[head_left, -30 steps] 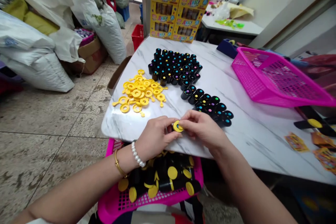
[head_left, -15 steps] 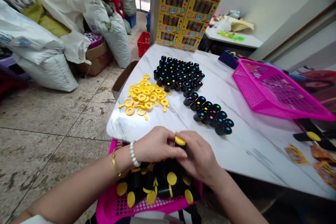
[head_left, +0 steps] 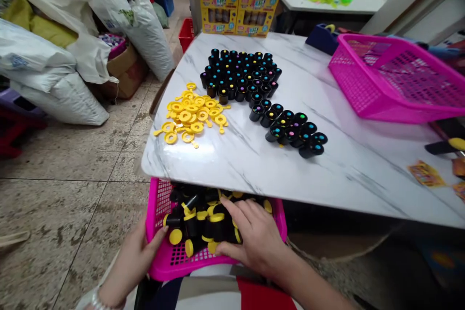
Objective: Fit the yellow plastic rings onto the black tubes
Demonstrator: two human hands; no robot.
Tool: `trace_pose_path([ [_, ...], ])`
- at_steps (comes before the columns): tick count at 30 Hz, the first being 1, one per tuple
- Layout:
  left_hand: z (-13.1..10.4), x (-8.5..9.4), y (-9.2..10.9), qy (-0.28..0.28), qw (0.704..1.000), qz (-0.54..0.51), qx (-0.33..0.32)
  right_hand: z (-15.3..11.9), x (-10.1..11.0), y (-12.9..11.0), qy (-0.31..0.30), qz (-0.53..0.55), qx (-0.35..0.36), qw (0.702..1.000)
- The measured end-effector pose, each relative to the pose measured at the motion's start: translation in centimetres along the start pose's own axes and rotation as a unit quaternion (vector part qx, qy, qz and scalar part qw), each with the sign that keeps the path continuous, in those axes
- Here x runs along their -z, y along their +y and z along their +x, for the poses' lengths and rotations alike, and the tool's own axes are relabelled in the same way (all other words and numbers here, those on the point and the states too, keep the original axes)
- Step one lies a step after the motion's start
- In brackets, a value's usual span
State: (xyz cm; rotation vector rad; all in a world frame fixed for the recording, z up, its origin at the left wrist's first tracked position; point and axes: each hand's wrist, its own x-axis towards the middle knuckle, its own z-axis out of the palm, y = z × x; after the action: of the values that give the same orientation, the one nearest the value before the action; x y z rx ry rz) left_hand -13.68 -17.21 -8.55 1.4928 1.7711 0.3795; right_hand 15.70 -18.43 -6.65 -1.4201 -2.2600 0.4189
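Yellow-capped pots (head_left: 217,218) fill the basket (head_left: 162,271), left hand (head_left: 136,255) clasping its left rim, right hand (head_left: 257,237) on them, grip unclear; uncapped cups (head_left: 240,77) remain toward the surface's (head_left: 225,164) far edge

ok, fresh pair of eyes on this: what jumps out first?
Probably the hot-pink basket below the near edge of the white table, heaped with yellow-capped black containers under the right hand. Next, the yellow rings piled at the table's left, beside a cluster of black cups with coloured dots. A second pink basket stands out at the table's right.
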Motion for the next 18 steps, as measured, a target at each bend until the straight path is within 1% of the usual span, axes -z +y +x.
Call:
trace_pose_path([
  [1, 0.2, 0.4, -0.8, -0.05, 0.998, -0.035, 0.032, 0.0, 0.4, 0.0, 0.005, 0.004, 0.008, 1.0],
  [2, 0.4, 0.9, -1.4, -0.084, 0.993, -0.064, 0.056, -0.2, 0.9, 0.1, 0.017, 0.01, 0.019, 1.0],
  [3, 0.7, 1.6, -2.0, -0.103, 0.988, -0.085, 0.072, -0.3, 1.5, 0.2, 0.034, 0.021, 0.03, 0.999],
  [6, 1.4, 3.1, -2.8, -0.132, 0.98, -0.118, 0.093, -1.1, 3.3, 0.8, 0.097, 0.066, 0.027, 0.993],
  [9, 1.5, 3.3, -2.5, -0.138, 0.982, -0.104, 0.073, -1.6, 4.3, 1.3, 0.15, 0.094, 0.005, 0.984],
  [10, 1.4, 3.3, -2.1, -0.119, 0.988, -0.084, 0.052, -1.6, 4.4, 1.5, 0.164, 0.096, 0.004, 0.982],
  [11, 1.3, 3.2, -1.6, -0.078, 0.995, -0.053, 0.025, -1.6, 4.5, 1.6, 0.176, 0.098, 0.007, 0.979],
  [12, 1.2, 3.3, -0.8, -0.016, 1.0, -0.013, -0.01, -1.5, 4.6, 1.7, 0.188, 0.098, 0.012, 0.977],
  [13, 1.2, 3.4, 0.2, 0.064, 0.996, 0.033, -0.053, -1.4, 4.7, 1.9, 0.199, 0.098, 0.018, 0.975],
  [14, 1.3, 3.5, 1.4, 0.149, 0.98, 0.078, -0.102, -1.1, 4.8, 2.0, 0.209, 0.099, 0.024, 0.973],
  [15, 1.6, 3.6, 2.8, 0.226, 0.955, 0.118, -0.154, -0.9, 4.9, 2.1, 0.219, 0.098, 0.028, 0.97],
  [16, 2.0, 3.6, 4.4, 0.284, 0.924, 0.15, -0.209, -0.5, 5.0, 2.2, 0.229, 0.097, 0.032, 0.968],
  [17, 2.7, 3.4, 6.2, 0.31, 0.897, 0.171, -0.265, -0.1, 5.1, 2.3, 0.238, 0.096, 0.035, 0.966],
  [18, 3.6, 3.1, 8.2, 0.302, 0.878, 0.185, -0.321, 0.3, 5.2, 2.4, 0.244, 0.094, 0.037, 0.965],
])
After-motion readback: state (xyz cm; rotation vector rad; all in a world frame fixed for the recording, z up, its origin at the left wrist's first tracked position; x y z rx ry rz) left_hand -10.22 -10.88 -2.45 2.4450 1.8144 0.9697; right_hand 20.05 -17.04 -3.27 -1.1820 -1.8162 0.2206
